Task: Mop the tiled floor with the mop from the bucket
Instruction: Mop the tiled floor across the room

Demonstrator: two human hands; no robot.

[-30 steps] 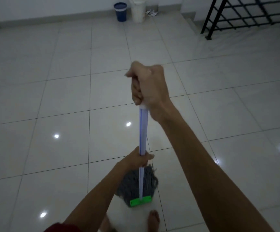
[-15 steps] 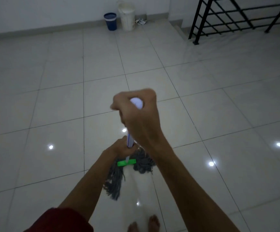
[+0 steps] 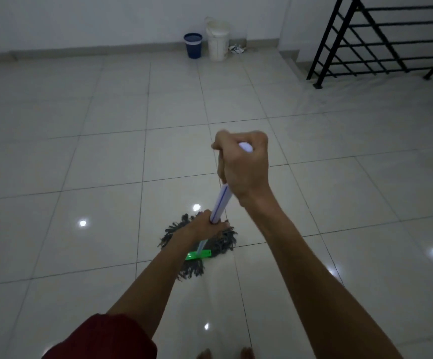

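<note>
The mop [image 3: 216, 211] stands steeply on the tiled floor [image 3: 101, 156], just ahead of the person's bare feet [image 3: 246, 353]. Its grey strings [image 3: 223, 240] lie splayed on a tile around the green clamp [image 3: 199, 254]. The right hand [image 3: 245, 167] is clenched round the very top of the white handle [image 3: 223, 195], whose rounded end shows between thumb and fingers. The left hand [image 3: 206, 225] grasps the handle low down, just above the strings. For a good stroke, I judge the low hand should press and steer while the top hand swings, with the strings fanned and each pass overlapping the one beside it. A handle this steep likely loads the clamp more than the strings, so leaning it lower would probably wipe a wider band. A paler streak runs from the strings back toward the feet, probably damp tile, where bare soles could slip. A red sleeve [image 3: 101, 338] covers the left upper arm, and bright spots of light glint off the glossy tiles on both sides. Against the far wall [image 3: 80, 19] stand a blue bucket [image 3: 193, 45] and, just beside it, a taller white bucket [image 3: 218, 41]; which one served the mop I cannot tell. Something crumpled [image 3: 237, 49] lies next to the white one. A black metal railing [image 3: 381, 42] rises at the far right with its posts on the floor, so strokes into that corner would have to work round them. All of these lie well apart from the mop.
</note>
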